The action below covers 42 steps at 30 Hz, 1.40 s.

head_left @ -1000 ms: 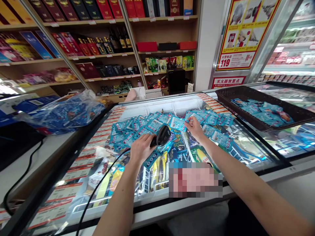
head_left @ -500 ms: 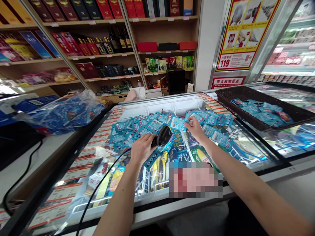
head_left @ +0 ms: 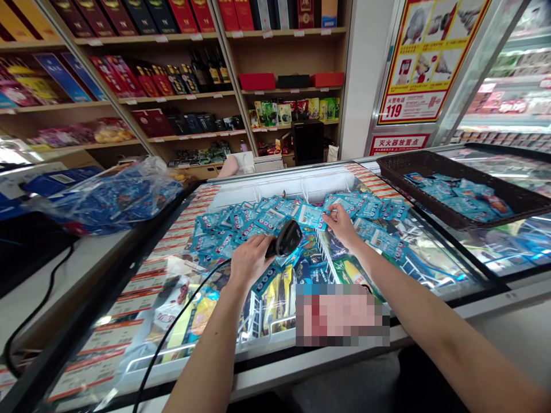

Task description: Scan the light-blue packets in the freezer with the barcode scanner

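Note:
My left hand (head_left: 251, 259) is wrapped round the handle of a black corded barcode scanner (head_left: 287, 238). Its head tilts toward a blue packet (head_left: 310, 216) that my right hand (head_left: 340, 222) pinches by the right edge. A white label with a barcode shows on that packet's upper face. Many more blue packets (head_left: 224, 232) lie spread over the glass top of a chest freezer (head_left: 155, 269), on both sides of my hands. From the scanner, a black cable (head_left: 172, 327) runs down toward the lower left.
On the right, a dark brown basket (head_left: 456, 215) holds several blue packets. A clear plastic bag (head_left: 124, 189) of blue packs sits at the left, beside a black cord on the counter. Shelves (head_left: 181, 97) of boxes and bottles stand behind the freezer.
The scanner and my left hand have shifted very slightly to the right. My right hand and the packet in it look still.

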{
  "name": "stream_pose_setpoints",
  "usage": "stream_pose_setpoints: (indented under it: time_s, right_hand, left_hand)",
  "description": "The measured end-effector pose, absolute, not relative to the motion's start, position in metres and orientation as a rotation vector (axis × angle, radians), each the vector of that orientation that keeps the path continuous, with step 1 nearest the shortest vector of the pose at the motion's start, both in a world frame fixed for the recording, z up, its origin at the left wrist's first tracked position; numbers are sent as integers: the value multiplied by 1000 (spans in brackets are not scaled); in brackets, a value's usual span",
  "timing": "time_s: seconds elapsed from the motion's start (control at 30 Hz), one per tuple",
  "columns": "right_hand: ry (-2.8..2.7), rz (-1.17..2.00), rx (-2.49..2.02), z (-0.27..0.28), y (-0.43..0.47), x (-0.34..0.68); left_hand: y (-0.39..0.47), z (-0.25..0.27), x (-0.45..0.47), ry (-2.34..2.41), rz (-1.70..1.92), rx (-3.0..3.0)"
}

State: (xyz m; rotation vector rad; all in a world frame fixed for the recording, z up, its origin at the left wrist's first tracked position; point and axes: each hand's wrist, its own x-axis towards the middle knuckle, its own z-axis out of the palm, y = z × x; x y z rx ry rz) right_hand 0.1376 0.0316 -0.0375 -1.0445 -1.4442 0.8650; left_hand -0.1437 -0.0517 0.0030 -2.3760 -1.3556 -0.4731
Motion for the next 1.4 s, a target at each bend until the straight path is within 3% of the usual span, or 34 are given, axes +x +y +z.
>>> stream_pose_setpoints:
  time_s: [0.1, 0.3, 0.63, 0.83, 1.07, 1.4]
  right_hand:
    - [-1481, 802, -1072, -35, 28, 138]
    - [-1574, 248, -1362, -34, 27, 144]
    - [-1572, -289, -1638, -32, 24, 153]
    - [-1952, -318, -1551, -31, 17, 142]
    - [-1868, -371, -1660, -27, 20, 145]
    - [-2419, -67, -1151, -27, 56, 86]
  left_hand:
    - [-51, 2, -145, -1361, -490, -2365]
    - [-50, 2, -152, -1415, -519, -2252]
    - [-47, 2, -166, -1623, -629, -1968]
    - [-45, -1, -172, -1680, -641, -1911]
    - [-46, -1, -177, -1712, -657, -1885]
    - [-50, 3, -177, -1739, -667, -1888]
